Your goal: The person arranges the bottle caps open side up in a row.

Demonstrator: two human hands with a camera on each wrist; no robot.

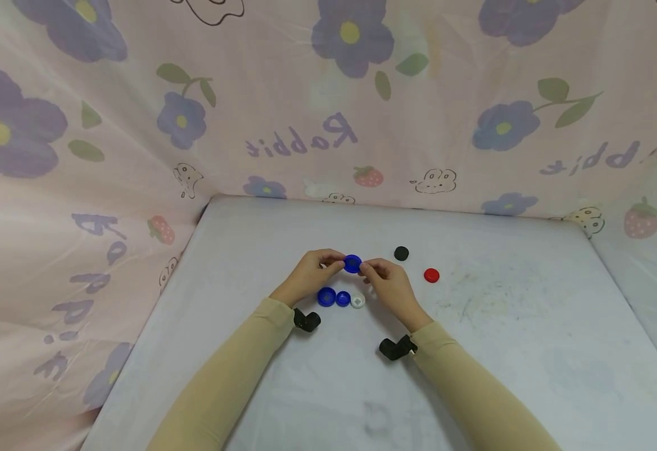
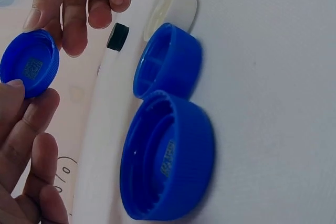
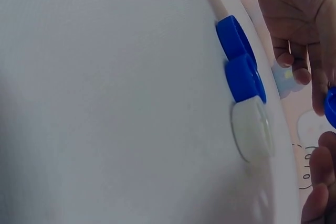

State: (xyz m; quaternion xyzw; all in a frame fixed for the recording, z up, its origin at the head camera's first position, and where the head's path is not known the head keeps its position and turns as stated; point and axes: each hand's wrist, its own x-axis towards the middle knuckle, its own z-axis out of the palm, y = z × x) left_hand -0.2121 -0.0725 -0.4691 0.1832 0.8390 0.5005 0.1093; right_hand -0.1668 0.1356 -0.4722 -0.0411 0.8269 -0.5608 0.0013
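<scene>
Both hands hold one blue bottle cap (image 1: 353, 264) between them, its hollow side with a small printed code showing in the left wrist view. The left hand (image 1: 315, 273) pinches its left edge with thumb and fingers. On the opposite edge, the right hand (image 1: 387, 283) pinches it the same way, its other fingers loosely bent. Just below the hands, a large blue cap (image 1: 326, 297), a smaller blue cap (image 1: 343, 299) and a white cap (image 1: 357, 300) sit side by side in a row, hollow sides up.
Beyond the right hand lie a black cap (image 1: 401, 253) and a red cap (image 1: 431, 275). The white tabletop (image 1: 508, 351) ends at a flower-printed curtain (image 1: 294, 113) at the back and sides. A small black camera (image 1: 308, 321) is worn on each wrist.
</scene>
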